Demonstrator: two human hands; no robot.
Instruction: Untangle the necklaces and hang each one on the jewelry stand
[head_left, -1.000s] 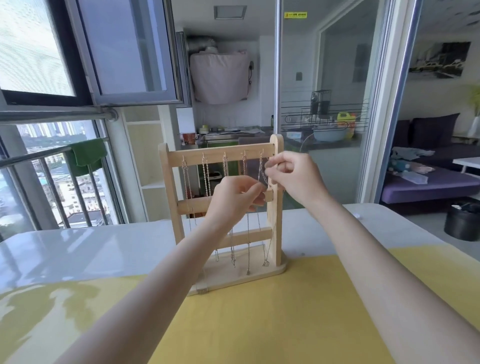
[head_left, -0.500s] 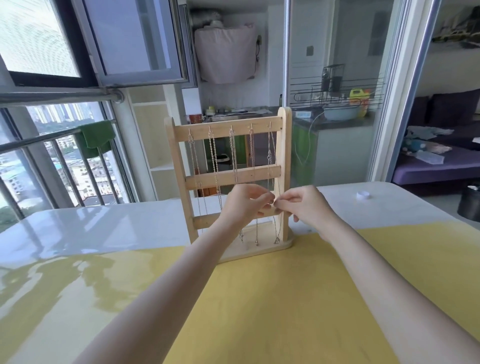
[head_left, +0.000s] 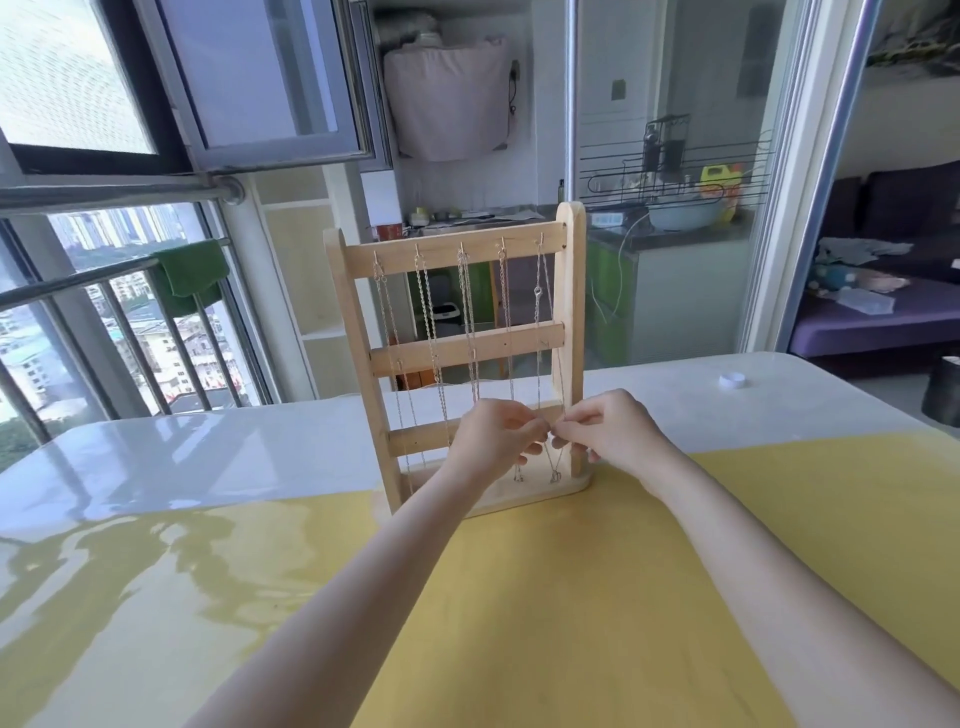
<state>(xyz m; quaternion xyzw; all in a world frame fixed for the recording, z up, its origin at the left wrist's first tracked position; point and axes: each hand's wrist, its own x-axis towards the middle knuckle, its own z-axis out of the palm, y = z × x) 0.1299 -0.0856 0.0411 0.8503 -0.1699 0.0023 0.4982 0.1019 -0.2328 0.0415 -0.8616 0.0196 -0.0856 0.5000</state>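
A wooden jewelry stand with three crossbars stands upright at the far edge of the yellow mat. Several thin chain necklaces hang from hooks on its top bar. The rightmost necklace hangs close to the right post, its pendant near the base. My left hand and my right hand meet fingertip to fingertip in front of the lowest bar, both pinching the lower part of that rightmost chain.
The glossy white table carries the mat and a small white cap at the far right. A balcony railing with a green cloth lies to the left, a glass door and a sofa to the right.
Both hands have come down from the top and middle bars to the lowest bar, running along the rightmost chain. The view has tilted so the stand sits lower and farther.
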